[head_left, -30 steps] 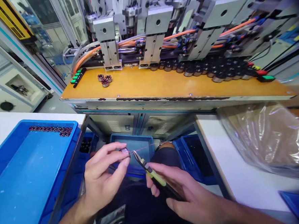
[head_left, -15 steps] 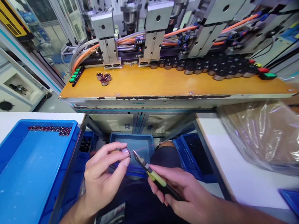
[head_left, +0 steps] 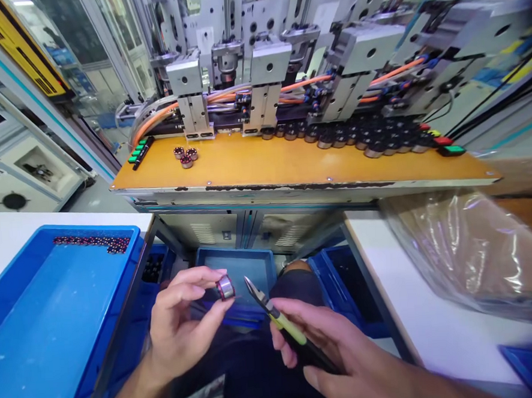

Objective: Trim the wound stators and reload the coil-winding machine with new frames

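A small round metal part (head_left: 225, 287) with dark red edges is pinched between the thumb and fingers of my left hand (head_left: 184, 327). My right hand (head_left: 331, 345) is wrapped round cutting pliers (head_left: 286, 330) with green and black handles. The pliers' tip points up and left, a short gap to the right of the metal part and not touching it. Both hands are above my lap.
Ahead, an orange worktop (head_left: 255, 169) carries three small rotor-like parts (head_left: 186, 157) and many black-topped parts (head_left: 374, 138) below a machine. At left, a blue tray (head_left: 52, 314) holds a row of parts; at right lies a plastic bag (head_left: 467, 253).
The metal part has turned in my left hand, showing more of its side. The thin red wire seen beside it before no longer shows. The pliers have moved slightly right and down. The view has tilted up.
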{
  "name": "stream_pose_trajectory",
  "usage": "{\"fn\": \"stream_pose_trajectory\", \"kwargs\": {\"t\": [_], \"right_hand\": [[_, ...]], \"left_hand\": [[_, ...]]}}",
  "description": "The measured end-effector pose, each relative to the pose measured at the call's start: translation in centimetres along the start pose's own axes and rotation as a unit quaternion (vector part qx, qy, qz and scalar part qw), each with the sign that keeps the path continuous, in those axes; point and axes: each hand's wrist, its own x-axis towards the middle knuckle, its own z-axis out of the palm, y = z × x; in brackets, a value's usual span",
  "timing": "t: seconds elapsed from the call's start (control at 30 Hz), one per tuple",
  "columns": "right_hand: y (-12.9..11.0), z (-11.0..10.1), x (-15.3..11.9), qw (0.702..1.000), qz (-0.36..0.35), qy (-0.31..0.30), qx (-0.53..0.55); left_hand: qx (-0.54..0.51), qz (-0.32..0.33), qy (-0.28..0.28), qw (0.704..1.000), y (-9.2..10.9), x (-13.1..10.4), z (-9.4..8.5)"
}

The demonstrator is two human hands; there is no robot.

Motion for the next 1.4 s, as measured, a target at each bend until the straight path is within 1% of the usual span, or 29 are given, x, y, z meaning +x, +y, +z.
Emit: {"fn": "stream_pose_trajectory", "kwargs": {"t": [0.1,0.23,0.47,0.8,1.07,1.2,1.33,1.4], "right_hand": [[0.1,-0.4,-0.5,0.999,-0.043,-0.020,-0.015],[0.3,-0.5,-0.7,0.997,-0.055,-0.027,-0.036],[0.1,-0.2,-0.5,0.998,-0.044,-0.021,-0.026],[-0.2,-0.1,0.0,0.999,-0.035,-0.024,-0.011],[-0.1,0.2,0.3,1.000,0.019,-0.001,0.003],[0.3,-0.2,0.6,0.997,0.059,-0.001,-0.056],[0.1,-0.4,0.8,0.991,0.046,0.043,-0.122],[-0.1,-0.6,0.6,0.983,0.035,0.051,-0.173]], "left_hand": [[0.004,0.001,0.004,1.000,-0.1,-0.1,0.2],[0.007,0.005,0.001,1.000,-0.1,-0.3,0.2],[-0.004,-0.035,-0.001,0.999,0.1,-1.0,0.1],[-0.014,-0.049,-0.005,0.999,0.3,-1.0,0.0],[-0.016,-0.066,-0.001,0.998,0.2,-1.3,0.1],[-0.011,-0.078,0.001,0.997,0.1,-1.4,0.2],[-0.004,-0.093,0.006,0.996,0.2,-1.3,0.1],[-0.002,-0.102,0.010,0.995,0.1,-1.3,0.0]]}}
